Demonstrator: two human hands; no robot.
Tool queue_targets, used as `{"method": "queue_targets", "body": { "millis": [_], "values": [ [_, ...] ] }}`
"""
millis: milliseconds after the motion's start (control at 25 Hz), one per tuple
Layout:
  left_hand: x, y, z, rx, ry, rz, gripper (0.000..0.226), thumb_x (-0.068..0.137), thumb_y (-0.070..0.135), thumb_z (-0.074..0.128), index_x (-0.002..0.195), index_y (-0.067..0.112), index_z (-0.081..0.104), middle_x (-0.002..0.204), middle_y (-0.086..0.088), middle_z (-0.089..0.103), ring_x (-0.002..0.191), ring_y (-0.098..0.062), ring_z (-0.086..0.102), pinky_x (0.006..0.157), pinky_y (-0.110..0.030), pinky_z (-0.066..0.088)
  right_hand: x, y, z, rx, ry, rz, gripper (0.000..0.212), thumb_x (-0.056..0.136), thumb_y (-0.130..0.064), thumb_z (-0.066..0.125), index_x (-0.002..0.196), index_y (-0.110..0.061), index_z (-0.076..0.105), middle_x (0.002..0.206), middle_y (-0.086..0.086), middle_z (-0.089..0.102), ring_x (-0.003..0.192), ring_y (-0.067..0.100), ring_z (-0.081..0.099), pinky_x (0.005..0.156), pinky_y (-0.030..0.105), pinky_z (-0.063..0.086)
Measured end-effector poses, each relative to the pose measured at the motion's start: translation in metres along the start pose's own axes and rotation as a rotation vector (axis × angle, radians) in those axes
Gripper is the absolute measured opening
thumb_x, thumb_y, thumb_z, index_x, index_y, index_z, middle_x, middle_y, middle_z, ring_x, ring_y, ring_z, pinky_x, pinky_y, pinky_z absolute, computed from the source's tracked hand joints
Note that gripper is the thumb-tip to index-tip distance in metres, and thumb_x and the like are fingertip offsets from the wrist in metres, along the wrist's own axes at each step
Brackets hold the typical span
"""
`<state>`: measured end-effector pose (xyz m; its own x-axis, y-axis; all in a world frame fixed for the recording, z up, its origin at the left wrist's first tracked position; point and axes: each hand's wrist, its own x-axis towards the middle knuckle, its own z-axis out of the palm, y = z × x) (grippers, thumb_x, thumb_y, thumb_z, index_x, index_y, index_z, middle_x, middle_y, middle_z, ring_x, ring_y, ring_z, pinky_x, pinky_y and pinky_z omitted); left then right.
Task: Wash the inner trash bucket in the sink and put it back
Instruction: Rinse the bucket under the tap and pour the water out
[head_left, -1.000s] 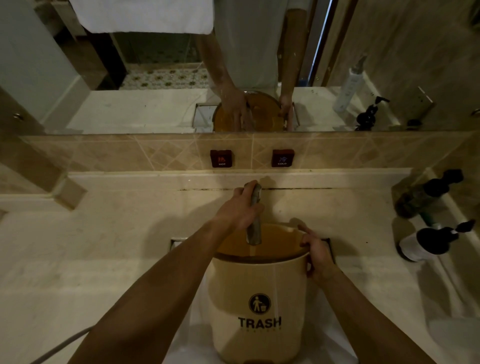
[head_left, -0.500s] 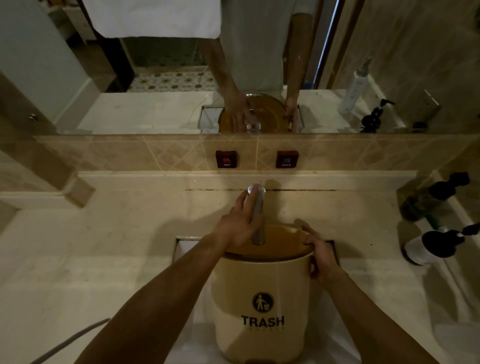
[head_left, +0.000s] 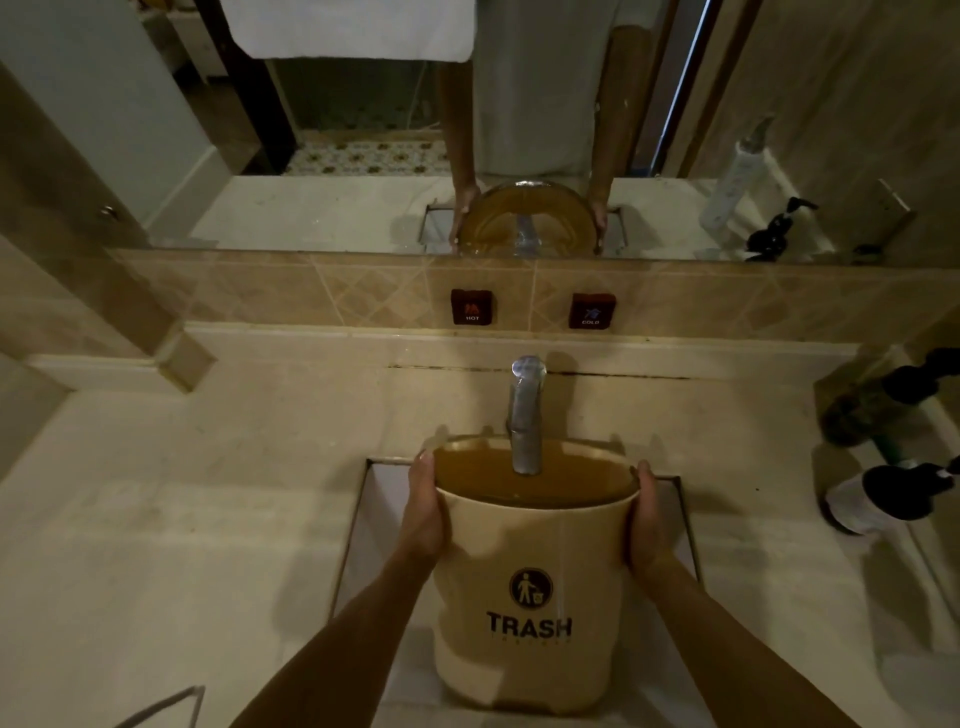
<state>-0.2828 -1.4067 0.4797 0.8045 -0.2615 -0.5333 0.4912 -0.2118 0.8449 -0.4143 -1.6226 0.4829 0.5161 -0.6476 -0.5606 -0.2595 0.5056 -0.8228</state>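
A beige trash bucket (head_left: 530, 613) marked "TRASH" stands in the rectangular white sink (head_left: 384, 499) set into the counter. Its open top sits under the spout of the chrome faucet (head_left: 524, 415). Water seems to fill it close to the rim. My left hand (head_left: 423, 514) grips the bucket's left side just below the rim. My right hand (head_left: 647, 519) grips the right side at the same height. The bucket's inside bottom is hidden.
Red HOT (head_left: 471, 307) and COLD (head_left: 592, 310) buttons sit on the tiled backsplash under a mirror. Dark pump bottles (head_left: 883, 405) and a white one (head_left: 878, 499) stand on the counter's right end. Beige countertop (head_left: 208, 493) spreads to the left.
My left hand has let go of the faucet and come down onto the bucket's left side. My right hand shifted from the rim to the outer right wall.
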Motion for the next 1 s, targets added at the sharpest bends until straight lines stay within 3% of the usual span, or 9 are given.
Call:
{"method": "queue_targets", "body": {
  "millis": [120,240,360,480,800,1000],
  "values": [
    [0.028,-0.03,0.001,-0.02,0.085,0.001,0.08,0.068,0.096,0.034,0.127,0.046,0.057,0.123,-0.001,0.068,0.117,-0.025,0.061,0.107,-0.055,0.041,-0.001,0.005,0.002,-0.009,0.009,0.019,0.066,0.092,-0.063,0.034,0.122,-0.011,0.064,0.114,0.015,0.068,0.111,0.03,0.059,0.106,0.048,0.041],
    [-0.004,0.019,0.004,0.025,0.17,0.048,0.081,0.072,0.093,0.029,0.127,0.041,0.058,0.117,-0.006,0.069,0.112,-0.028,0.062,0.104,-0.056,0.043,-0.011,0.009,0.006,0.102,-0.016,0.022,0.056,0.097,-0.054,0.031,0.11,-0.013,0.067,0.108,0.017,0.068,0.108,0.034,0.06,0.097,0.046,0.047],
    [-0.047,0.071,0.006,0.277,0.183,0.182,0.078,0.08,0.083,0.011,0.14,0.042,0.039,0.123,-0.008,0.064,0.115,-0.031,0.058,0.105,-0.055,0.041,-0.023,0.007,0.017,0.226,-0.037,0.073,0.053,0.095,-0.051,0.034,0.104,-0.013,0.069,0.096,0.014,0.07,0.1,0.033,0.061,0.089,0.046,0.049],
    [-0.066,0.094,0.003,0.522,0.251,0.261,0.065,0.095,0.066,0.006,0.15,0.036,0.023,0.137,-0.012,0.056,0.125,-0.039,0.051,0.106,-0.05,0.036,-0.034,0.008,0.029,0.335,-0.094,0.139,0.051,0.091,-0.053,0.037,0.099,-0.014,0.069,0.088,0.013,0.069,0.092,0.032,0.062,0.078,0.04,0.052],
    [-0.092,0.136,-0.013,0.982,0.36,0.4,0.077,0.084,0.076,0.003,0.145,0.034,0.021,0.131,-0.011,0.059,0.114,-0.037,0.057,0.097,-0.054,0.043,-0.071,0.042,0.066,0.551,-0.255,0.316,0.056,0.081,-0.064,0.038,0.09,-0.015,0.064,0.091,0.02,0.064,0.087,0.036,0.06,0.077,0.043,0.049],
    [-0.114,0.141,-0.043,0.993,0.406,0.444,0.077,0.084,0.076,0.005,0.145,0.034,0.022,0.138,-0.009,0.055,0.119,-0.037,0.055,0.098,-0.055,0.041,-0.096,0.048,0.088,0.583,-0.314,0.306,0.061,0.083,-0.064,0.036,0.093,-0.014,0.07,0.091,0.019,0.07,0.089,0.037,0.061,0.076,0.042,0.051]
  ]
}}
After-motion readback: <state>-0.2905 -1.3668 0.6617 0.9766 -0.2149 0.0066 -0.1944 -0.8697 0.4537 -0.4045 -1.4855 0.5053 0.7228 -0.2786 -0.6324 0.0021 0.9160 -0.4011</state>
